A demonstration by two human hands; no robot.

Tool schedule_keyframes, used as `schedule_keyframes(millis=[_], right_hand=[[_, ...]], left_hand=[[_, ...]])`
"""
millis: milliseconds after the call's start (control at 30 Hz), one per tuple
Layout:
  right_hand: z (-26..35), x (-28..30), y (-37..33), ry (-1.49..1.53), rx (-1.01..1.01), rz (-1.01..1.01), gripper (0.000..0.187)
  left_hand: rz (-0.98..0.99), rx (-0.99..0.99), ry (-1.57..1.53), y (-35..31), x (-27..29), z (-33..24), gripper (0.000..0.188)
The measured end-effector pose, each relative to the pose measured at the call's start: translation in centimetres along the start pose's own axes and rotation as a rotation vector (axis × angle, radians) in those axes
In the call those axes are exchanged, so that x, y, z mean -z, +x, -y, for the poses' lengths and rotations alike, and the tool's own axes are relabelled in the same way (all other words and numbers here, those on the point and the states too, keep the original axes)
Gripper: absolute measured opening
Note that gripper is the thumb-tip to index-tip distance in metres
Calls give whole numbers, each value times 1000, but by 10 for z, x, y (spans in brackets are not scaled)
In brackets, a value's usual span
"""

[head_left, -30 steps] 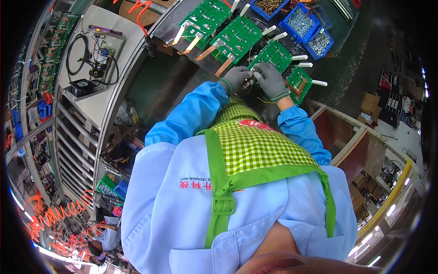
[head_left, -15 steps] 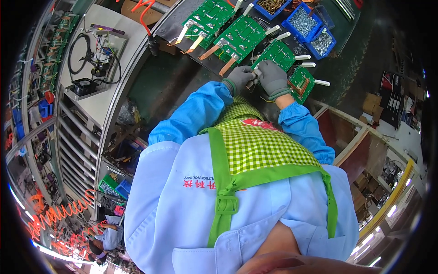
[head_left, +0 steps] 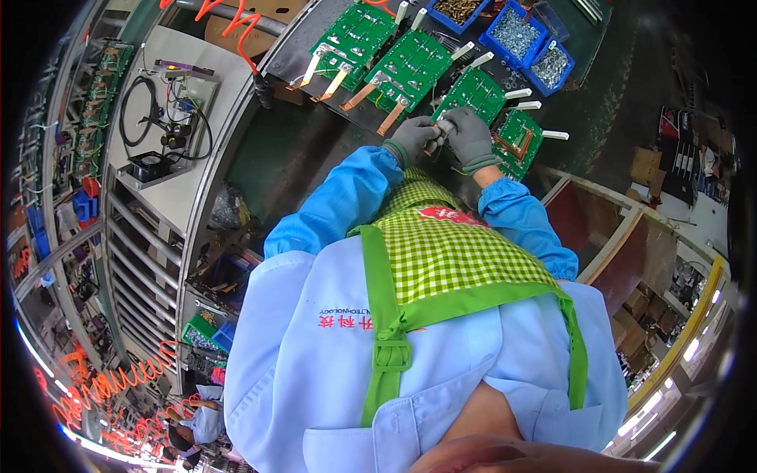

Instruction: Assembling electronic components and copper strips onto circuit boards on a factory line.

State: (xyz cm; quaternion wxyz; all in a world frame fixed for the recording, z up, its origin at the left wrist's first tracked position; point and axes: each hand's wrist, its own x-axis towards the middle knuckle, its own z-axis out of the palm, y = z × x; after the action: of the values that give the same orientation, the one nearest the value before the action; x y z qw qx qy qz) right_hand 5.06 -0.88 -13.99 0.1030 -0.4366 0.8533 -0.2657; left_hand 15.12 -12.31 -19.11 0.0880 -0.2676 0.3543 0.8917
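My left hand (head_left: 413,140) and my right hand (head_left: 468,139), both in grey gloves, meet with pinched fingers in front of my apron. Between them shows a small copper-coloured piece (head_left: 431,147), mostly hidden by the gloves. Just beyond my hands lies a green circuit board (head_left: 473,94) with white posts sticking out of its right side. Close to my right hand is another green board (head_left: 518,144) carrying a copper loop. Farther left, two more green boards (head_left: 410,69) (head_left: 351,35) have flat copper strips (head_left: 392,120) reaching over the near table edge.
Blue bins of silvery fasteners (head_left: 512,38) (head_left: 550,67) and one of brass-coloured parts (head_left: 457,9) stand at the back of the dark table. A red coiled hose (head_left: 243,35) hangs at the left. Beyond it, a pale bench (head_left: 169,47) holds a wired device with a fan (head_left: 147,165).
My hands stay together at nearly the same place, with slight finger movement. The whole view has shifted a little, so the boards and bins sit slightly farther left.
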Motion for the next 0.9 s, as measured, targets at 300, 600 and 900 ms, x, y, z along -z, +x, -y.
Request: schedule_keyframes(millis=[300, 600, 900], right_hand=[[16, -3, -2, -46, -89, -94, 15], [1, 2, -1, 21, -12, 19, 14], [8, -1, 0, 105, -164, 30, 18]], left_hand=[[11, -2, 46, -3, -2, -3, 11], [28, -6, -23, 1, 0, 0, 10], [-13, -21, 15, 2, -2, 0, 11]])
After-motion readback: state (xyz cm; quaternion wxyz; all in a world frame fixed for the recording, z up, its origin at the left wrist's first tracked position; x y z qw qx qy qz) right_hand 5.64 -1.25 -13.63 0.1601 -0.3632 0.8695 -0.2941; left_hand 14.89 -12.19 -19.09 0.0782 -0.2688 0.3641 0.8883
